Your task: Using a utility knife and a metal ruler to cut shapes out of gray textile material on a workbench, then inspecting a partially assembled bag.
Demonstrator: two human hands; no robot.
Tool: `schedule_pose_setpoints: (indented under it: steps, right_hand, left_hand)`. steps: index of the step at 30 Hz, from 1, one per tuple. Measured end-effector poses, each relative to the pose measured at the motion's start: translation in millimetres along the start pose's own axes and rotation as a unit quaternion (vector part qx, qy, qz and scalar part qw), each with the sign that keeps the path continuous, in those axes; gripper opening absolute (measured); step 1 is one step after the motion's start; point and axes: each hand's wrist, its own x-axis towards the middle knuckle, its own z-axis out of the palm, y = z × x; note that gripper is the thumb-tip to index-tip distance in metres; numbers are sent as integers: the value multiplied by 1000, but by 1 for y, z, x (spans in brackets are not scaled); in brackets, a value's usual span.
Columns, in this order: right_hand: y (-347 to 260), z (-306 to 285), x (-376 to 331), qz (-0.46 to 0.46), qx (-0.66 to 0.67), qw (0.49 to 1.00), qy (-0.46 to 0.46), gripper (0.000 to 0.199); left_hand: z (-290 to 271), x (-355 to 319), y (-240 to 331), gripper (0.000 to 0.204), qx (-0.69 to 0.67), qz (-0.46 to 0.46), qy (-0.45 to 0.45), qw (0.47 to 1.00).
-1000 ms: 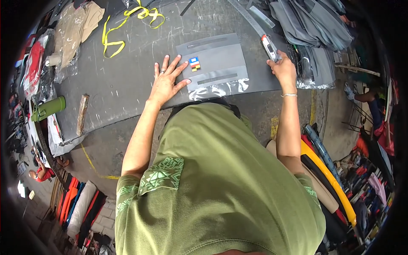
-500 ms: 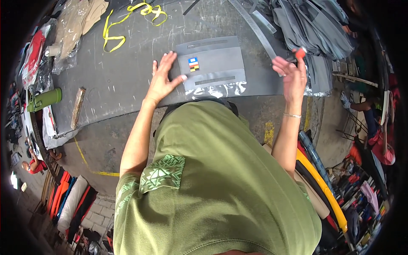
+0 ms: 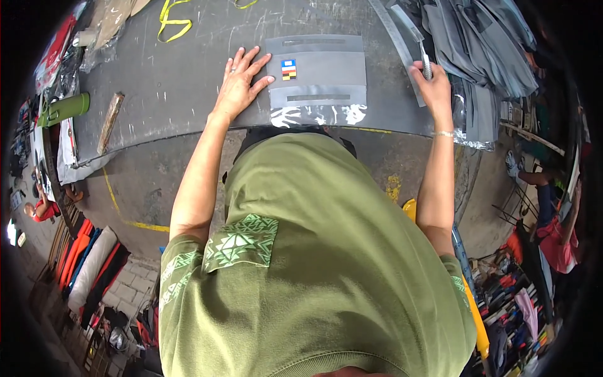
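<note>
now left hand flat beside grey pouch; right hand grips ruler.

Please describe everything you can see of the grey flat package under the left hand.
The grey flat package lies flat on the dark table, squarish, sealed in clear glossy plastic that shines along its near edge. It has a small coloured label and two thin darker strips. The left hand rests open, fingers touching its left edge.

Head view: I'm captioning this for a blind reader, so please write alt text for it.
Seen from above, a person in an olive shirt presses their left hand flat beside a grey bagged garment on a dark table, while their right hand grips a slim metal tool by a stack of grey garments. A green bottle and yellow tape lie to the left.
</note>
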Motion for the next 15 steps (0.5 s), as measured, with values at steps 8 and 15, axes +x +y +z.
schedule_pose_setpoints:
  steps: [8, 15]
  right_hand:
    - [-6, 15, 15, 7, -139, 989, -44, 53]
    - [-24, 6, 2, -8, -172, 984, -50, 36]
  left_hand:
    - [-2, -2, -4, 59, 15, -1, 4, 1000]
    - [0, 3, 15, 65, 48, -1, -2, 999]
